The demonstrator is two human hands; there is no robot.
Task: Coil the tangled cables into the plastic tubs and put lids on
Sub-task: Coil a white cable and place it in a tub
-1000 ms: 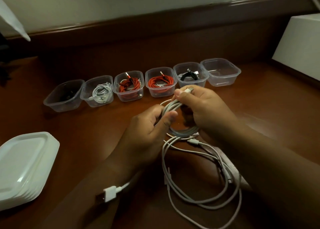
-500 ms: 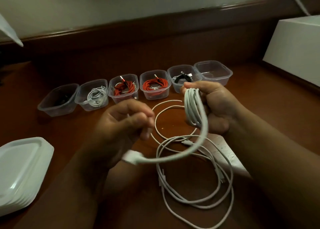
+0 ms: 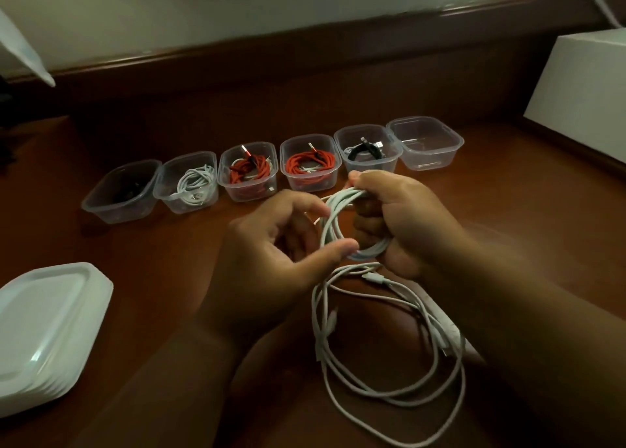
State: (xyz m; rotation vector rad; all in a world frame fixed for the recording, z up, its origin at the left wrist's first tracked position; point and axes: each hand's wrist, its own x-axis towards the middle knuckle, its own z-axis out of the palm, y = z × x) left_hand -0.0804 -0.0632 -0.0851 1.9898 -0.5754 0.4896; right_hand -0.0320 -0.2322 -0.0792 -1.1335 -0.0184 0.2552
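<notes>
My right hand [image 3: 403,224] grips a coil of white cable [image 3: 333,226] above the wooden table. My left hand [image 3: 271,254] pinches the coil's left side between thumb and fingers. Below the hands a loose tangle of white cables [image 3: 389,363] lies on the table. Several clear plastic tubs stand in a row behind: one with a dark cable [image 3: 123,193], one with a white cable [image 3: 191,183], two with red cables [image 3: 249,171] [image 3: 310,166], one with a black cable [image 3: 367,151], and an empty tub [image 3: 426,143] at the right end.
A stack of white lids [image 3: 44,332] sits at the table's left front. A white box [image 3: 582,88] stands at the right rear. A raised wooden ledge [image 3: 305,41] runs along the back, under the wall.
My left hand had drawn the cable's plug end out to the left; now it is back at the coil, and the last length is wound onto the coil in my right hand.
</notes>
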